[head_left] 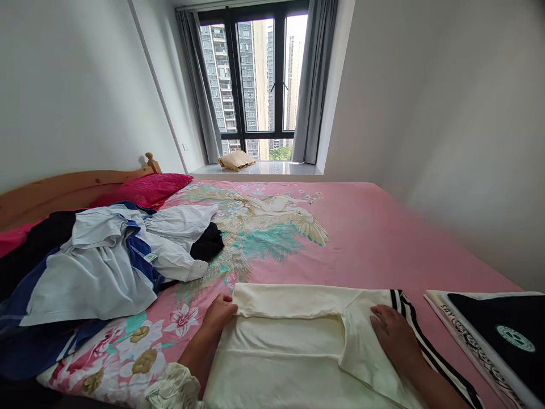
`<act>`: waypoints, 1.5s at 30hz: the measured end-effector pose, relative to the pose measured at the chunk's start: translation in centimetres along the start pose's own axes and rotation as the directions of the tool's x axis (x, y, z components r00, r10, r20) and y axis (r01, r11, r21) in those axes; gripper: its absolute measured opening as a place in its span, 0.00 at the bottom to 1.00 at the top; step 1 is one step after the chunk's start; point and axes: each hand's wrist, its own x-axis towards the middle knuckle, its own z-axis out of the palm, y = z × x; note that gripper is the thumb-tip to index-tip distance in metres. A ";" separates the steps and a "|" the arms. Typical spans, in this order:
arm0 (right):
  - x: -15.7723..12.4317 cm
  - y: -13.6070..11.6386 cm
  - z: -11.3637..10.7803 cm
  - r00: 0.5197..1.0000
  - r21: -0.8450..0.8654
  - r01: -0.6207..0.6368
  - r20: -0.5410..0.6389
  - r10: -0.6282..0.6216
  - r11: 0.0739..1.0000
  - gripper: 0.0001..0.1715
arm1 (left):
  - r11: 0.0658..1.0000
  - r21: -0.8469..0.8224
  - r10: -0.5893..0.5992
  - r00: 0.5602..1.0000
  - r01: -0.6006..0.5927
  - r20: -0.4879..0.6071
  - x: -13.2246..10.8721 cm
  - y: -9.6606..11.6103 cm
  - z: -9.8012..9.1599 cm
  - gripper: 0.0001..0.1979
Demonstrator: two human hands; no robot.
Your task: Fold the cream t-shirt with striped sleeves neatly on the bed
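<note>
The cream garment (272,372) lies on the pink bed (361,244) before me, a flap turned along its far edge. My left hand (219,315) pinches the far-left corner; my right hand (392,335) rests loosely open near the black stripes (397,298) — gentle, even tension should keep that fold straight. Rumpled clothes (97,278) lie left, a folded stack (485,318) right.
</note>
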 end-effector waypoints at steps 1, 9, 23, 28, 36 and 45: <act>-0.1 0.2 0.2 1.000 -0.022 0.014 -0.006 -0.014 1.000 0.22 | 1.000 0.008 0.013 1.000 -0.013 -0.003 0.1 -0.3 -0.1 0.12; 0.5 -1.4 -0.1 0.998 0.018 0.024 -0.051 -0.023 1.000 0.23 | 0.894 0.187 0.422 0.905 -0.408 -0.042 -2.5 2.8 1.7 0.23; 2.2 -2.4 1.0 0.987 -0.113 0.121 0.120 -0.108 0.986 0.31 | 0.775 0.439 0.483 0.874 -0.455 0.055 -0.5 4.0 1.5 0.27; 2.4 -5.1 0.1 0.927 -0.167 0.064 0.376 0.004 0.984 0.33 | 0.717 0.433 0.491 0.836 -0.547 0.244 -1.8 4.1 4.4 0.34; -2.1 -0.2 -6.7 0.998 0.101 0.009 0.068 -0.016 0.995 0.25 | 0.710 0.512 0.538 0.842 -0.484 0.049 -1.7 2.4 5.2 0.34; -6.8 -1.8 -10.5 0.874 -0.165 -0.397 0.233 0.427 0.903 0.22 | -0.037 0.310 0.994 -0.003 -0.950 0.109 -11.6 14.0 11.8 0.33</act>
